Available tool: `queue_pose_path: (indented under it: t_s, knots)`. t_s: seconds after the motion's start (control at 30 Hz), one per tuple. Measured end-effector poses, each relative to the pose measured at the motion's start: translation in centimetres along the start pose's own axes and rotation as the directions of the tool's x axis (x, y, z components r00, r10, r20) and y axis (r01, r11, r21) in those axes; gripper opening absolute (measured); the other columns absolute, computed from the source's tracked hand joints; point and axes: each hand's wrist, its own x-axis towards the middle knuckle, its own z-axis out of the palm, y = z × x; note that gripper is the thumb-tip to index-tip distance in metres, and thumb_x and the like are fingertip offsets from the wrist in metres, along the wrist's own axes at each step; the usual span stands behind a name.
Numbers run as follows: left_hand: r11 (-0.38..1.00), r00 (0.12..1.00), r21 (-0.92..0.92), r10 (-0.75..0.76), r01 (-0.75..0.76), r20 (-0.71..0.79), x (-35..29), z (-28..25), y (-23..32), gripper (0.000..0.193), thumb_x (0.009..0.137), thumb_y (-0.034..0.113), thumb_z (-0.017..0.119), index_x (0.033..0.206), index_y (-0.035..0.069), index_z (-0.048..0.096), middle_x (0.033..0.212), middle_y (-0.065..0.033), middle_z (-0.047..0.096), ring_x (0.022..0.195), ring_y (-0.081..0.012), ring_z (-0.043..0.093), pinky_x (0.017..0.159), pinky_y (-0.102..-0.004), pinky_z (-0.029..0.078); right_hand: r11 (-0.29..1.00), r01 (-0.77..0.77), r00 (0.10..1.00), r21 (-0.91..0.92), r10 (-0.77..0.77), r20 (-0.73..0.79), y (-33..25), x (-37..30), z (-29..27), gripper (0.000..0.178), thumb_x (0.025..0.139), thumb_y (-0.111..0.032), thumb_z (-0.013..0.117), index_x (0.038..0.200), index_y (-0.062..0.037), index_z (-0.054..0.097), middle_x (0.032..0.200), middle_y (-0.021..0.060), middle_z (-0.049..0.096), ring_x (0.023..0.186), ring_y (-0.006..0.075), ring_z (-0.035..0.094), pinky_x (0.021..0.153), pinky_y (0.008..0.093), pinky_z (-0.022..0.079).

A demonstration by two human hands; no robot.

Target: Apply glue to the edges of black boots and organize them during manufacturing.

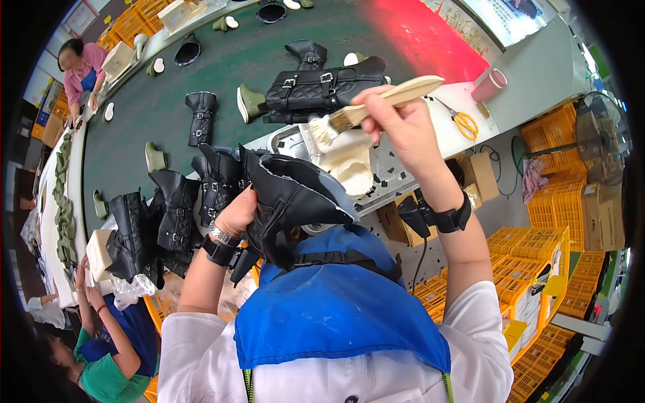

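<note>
My left hand (236, 213) is closed on a black boot upper (285, 218), held tilted in front of my blue apron, its wide opening and pale grey lining edge facing up and right. Between the fingers of my right hand (401, 127) is a flat paintbrush (406, 92) with a wooden handle. Its whitish bristles point left, over or against a cream-coated container (353, 153); whether they touch it I cannot tell. That container rests in a metal tray (277, 139) scattered with black scraps. Just beyond the brush lies a tall black quilted boot upper with buckles (312, 91).
Several black boot uppers (178, 208) stand at left on the green work surface (248, 54). Green-and-white shoe parts (250, 103) lie among them. Orange-handled scissors (465, 125) and a pink cup (490, 85) are at right. Yellow crates (524, 262) stack beside me. Two people work at left.
</note>
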Motion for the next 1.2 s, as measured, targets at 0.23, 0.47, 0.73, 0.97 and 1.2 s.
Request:
queue_pose_path:
  t_s: [0.23, 0.47, 0.73, 0.97, 1.2]
  knots:
    - [0.999, 0.998, 0.011, 0.044, -0.044, 0.033, 0.5, 0.9, -0.3, 0.08, 0.082, 0.064, 0.048, 0.131, 0.001, 0.038, 0.124, -0.0064, 0.05, 0.112, -0.0136, 0.045, 0.097, -0.0304, 0.037, 0.994, 0.045, 0.992, -0.099, -0.032, 0.123, 0.8, 0.1, 4.2, 0.016, 0.086, -0.017, 0.062, 0.088, -0.0014, 0.065, 0.064, -0.0006, 0.059, 0.057, 0.0029, 0.052, 0.05, 0.0225, 0.042]
    - [0.997, 0.998, 0.04, 0.067, -0.066, -0.006, -0.1, 0.3, -1.5, 0.078, 0.085, 0.06, 0.05, 0.13, -0.002, 0.038, 0.124, -0.007, 0.05, 0.113, -0.0135, 0.044, 0.098, -0.0288, 0.035, 0.858, 0.256, 0.962, -0.445, -0.181, 0.204, 0.8, -0.2, 4.8, 0.019, 0.081, -0.019, 0.063, 0.078, -0.0001, 0.065, 0.06, 0.0153, 0.059, 0.052, 0.0267, 0.059, 0.049, 0.0327, 0.044]
    - [0.995, 0.993, -0.038, 0.092, -0.095, -0.073, -0.9, 0.6, -2.2, 0.077, 0.085, 0.061, 0.049, 0.13, -0.001, 0.039, 0.125, -0.0069, 0.05, 0.113, -0.0148, 0.045, 0.098, -0.0304, 0.036, 0.775, 0.068, 0.983, -0.628, 0.055, 0.175, 0.0, -0.8, 3.2, 0.031, 0.081, -0.023, 0.062, 0.065, 0.004, 0.062, 0.052, 0.0181, 0.054, 0.05, 0.0312, 0.057, 0.049, 0.0364, 0.043]
    - [0.997, 0.993, 0.006, 0.074, -0.074, -0.091, -0.8, 0.7, -2.2, 0.08, 0.083, 0.064, 0.048, 0.13, -0.001, 0.04, 0.124, -0.0068, 0.051, 0.113, -0.0142, 0.045, 0.098, -0.0304, 0.036, 0.822, 0.093, 0.975, -0.562, 0.041, 0.22, -0.2, -0.9, 3.0, 0.027, 0.081, -0.023, 0.061, 0.075, 0.0027, 0.064, 0.054, 0.0166, 0.055, 0.047, 0.0283, 0.055, 0.048, 0.0351, 0.042]
    - [1.0, 1.0, 0.023, -0.007, 0.007, 0.025, -0.1, 0.8, -1.1, 0.083, 0.079, 0.067, 0.051, 0.126, -0.002, 0.044, 0.12, -0.006, 0.053, 0.11, -0.0128, 0.046, 0.097, -0.0293, 0.037, 0.914, 0.18, 0.97, -0.363, -0.103, 0.222, 1.5, 0.1, 4.3, 0.021, 0.082, -0.021, 0.063, 0.082, 0.0, 0.066, 0.057, 0.009, 0.058, 0.048, 0.0157, 0.054, 0.047, 0.0285, 0.04]
